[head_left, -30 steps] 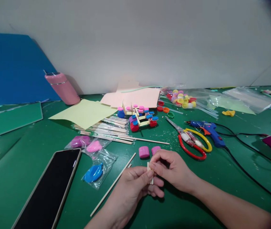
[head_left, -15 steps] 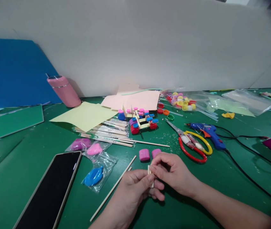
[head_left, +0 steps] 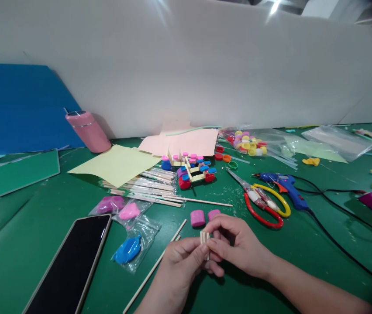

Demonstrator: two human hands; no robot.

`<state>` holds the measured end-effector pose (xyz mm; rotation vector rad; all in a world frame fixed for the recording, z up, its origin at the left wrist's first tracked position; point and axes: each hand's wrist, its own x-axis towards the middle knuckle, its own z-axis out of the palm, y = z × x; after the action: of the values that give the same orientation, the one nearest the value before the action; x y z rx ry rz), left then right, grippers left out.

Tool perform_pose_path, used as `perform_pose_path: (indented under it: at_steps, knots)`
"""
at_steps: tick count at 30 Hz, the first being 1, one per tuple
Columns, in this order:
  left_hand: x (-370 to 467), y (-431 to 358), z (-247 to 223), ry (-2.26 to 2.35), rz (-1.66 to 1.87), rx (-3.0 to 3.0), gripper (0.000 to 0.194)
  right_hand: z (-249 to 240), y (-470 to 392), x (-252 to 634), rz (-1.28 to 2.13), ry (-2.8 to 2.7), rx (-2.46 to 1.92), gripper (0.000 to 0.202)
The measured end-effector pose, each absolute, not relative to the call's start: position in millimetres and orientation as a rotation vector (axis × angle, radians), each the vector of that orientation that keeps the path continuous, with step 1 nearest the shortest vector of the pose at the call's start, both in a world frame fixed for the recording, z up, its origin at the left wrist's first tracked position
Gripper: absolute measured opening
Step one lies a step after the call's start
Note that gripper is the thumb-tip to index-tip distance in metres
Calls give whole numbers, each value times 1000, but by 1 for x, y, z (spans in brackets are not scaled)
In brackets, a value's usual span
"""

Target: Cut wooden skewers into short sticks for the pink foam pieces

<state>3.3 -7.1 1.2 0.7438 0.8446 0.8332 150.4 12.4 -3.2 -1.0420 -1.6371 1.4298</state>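
Several short pale wooden stick pieces (head_left: 204,237) stand side by side between my two hands. My left hand (head_left: 186,261) pinches them from the left with its thumb. My right hand (head_left: 235,244) has its thumb and index finger closed on their upper right side. Their lower ends are partly hidden by fingers. Just beyond the hands lie two pink clay pieces, the left one (head_left: 198,218) in full view and the right one (head_left: 213,214) partly behind my right hand. Long wooden sticks (head_left: 149,272) lie to the left, partly under my left forearm.
A phone (head_left: 70,261) and bagged blue clay (head_left: 127,249) lie left. Small stick-and-clay models (head_left: 194,172) stand mid-table behind bundled sticks (head_left: 146,187). Scissors (head_left: 264,203) and a corded glue gun (head_left: 284,185) lie right. A pink tumbler (head_left: 89,133) leans near the white wall.
The stick pieces have turned slightly, so several ends now show side by side. My right-hand fingers have shifted a little over them. The view has tilted up a bit.
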Motion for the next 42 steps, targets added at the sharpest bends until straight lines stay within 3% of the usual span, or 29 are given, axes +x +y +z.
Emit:
perform_pose_path:
  at_steps: [5,17,29,42]
  knots:
    - [3,-6,-2,923,811,914,26,-8,12,149,1570,-1540,-1033,15]
    - [4,-7,5,993,767,1099,26,-8,11,151,1509,-1631,-1084,19]
    - [2,-12,1,832,754,581,21,-4,18,153,1424,-1708,-1092,21]
    - [1,-8,-1,835,747,504,21,0,20,153,1430,-1737,-1093,27]
